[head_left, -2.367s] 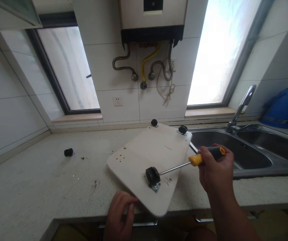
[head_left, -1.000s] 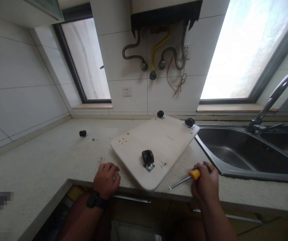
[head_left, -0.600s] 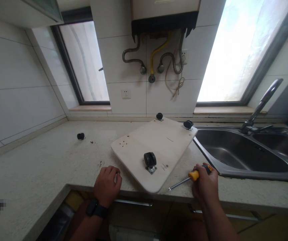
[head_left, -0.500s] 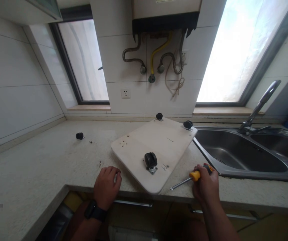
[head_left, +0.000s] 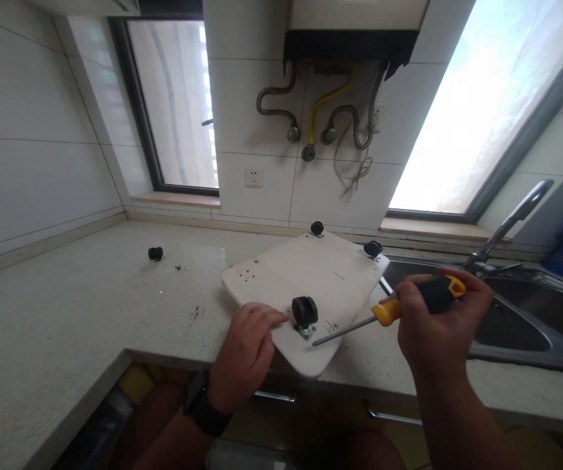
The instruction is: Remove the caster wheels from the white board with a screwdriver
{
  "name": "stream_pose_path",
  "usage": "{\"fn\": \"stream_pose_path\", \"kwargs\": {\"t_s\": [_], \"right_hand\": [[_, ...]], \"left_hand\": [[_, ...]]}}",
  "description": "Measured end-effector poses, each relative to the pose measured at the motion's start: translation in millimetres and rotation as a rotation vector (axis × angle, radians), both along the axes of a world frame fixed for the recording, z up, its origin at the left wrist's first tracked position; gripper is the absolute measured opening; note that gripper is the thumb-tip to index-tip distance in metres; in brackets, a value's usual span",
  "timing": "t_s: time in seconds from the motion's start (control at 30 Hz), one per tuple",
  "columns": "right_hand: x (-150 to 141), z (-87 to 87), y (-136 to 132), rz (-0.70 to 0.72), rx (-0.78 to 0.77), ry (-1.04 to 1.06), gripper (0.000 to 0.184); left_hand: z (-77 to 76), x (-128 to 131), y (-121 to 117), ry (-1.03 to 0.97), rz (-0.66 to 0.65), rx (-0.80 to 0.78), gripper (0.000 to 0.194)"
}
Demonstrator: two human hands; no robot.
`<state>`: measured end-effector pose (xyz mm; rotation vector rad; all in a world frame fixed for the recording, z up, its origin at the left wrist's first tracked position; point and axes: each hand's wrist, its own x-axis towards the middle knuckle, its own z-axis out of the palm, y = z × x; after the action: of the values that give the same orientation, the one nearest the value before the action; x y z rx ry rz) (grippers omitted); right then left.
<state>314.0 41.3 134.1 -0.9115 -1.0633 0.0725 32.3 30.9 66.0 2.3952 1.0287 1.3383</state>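
Observation:
My right hand (head_left: pixel 441 320) is closed round the yellow and black handle of a screwdriver (head_left: pixel 384 312). The screwdriver's tip points left, close to the metal plate of the nearest caster wheel (head_left: pixel 305 312). That black caster stands upright on a white board (head_left: pixel 286 274) with rounded corners. Against the board's front left edge lies my left hand (head_left: pixel 252 339), its fingers stretched toward the caster with nothing in them. Two more casters, a back one (head_left: pixel 317 228) and a right one (head_left: pixel 373 249), stand on the far corners. Several small holes mark the board's left corner.
A loose caster (head_left: pixel 155 252) rests on the countertop (head_left: pixel 115 294) at left, with small dark bits (head_left: pixel 178 267) beside it. To the right are a steel sink (head_left: pixel 511 320) and a faucet (head_left: pixel 511 215). Drawer handles (head_left: pixel 394 416) sit below the counter's front edge.
My right hand has raised the screwdriver and brought its tip left over the board, near the front caster. My left hand has moved right, from the counter to the board. The view has shifted slightly.

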Motion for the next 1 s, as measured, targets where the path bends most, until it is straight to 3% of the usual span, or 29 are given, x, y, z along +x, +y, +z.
{"fn": "stream_pose_path", "kwargs": {"t_s": [0.17, 0.37, 0.5, 0.63, 0.83, 1.0], "right_hand": [[-25.4, 28.7, -1.7, 0.084, 0.103, -0.274, 0.054], [-43.1, 45.2, 2.7, 0.124, 0.149, -0.487, 0.060], [-51.5, 50.1, 9.2, 0.197, 0.089, -0.540, 0.059], [-62.4, 54.4, 11.1, 0.179, 0.039, -0.617, 0.054], [-72.9, 61.6, 13.8, 0.153, -0.041, -0.719, 0.055], [-73.4, 66.1, 17.8, 0.137, -0.097, -0.744, 0.053]], "left_hand": [[12.1, 12.5, 9.6, 0.032, -0.044, -0.028, 0.050], [4.7, 10.1, 11.6, 0.039, -0.053, -0.032, 0.049], [-13.6, 3.3, 14.1, 0.038, 0.021, 0.035, 0.040], [-40.3, -6.8, 17.2, 0.011, 0.153, 0.096, 0.034], [-75.0, -15.3, 25.0, -0.010, 0.226, 0.118, 0.059], [-82.7, -16.9, 30.4, 0.043, 0.230, 0.073, 0.065]]}}
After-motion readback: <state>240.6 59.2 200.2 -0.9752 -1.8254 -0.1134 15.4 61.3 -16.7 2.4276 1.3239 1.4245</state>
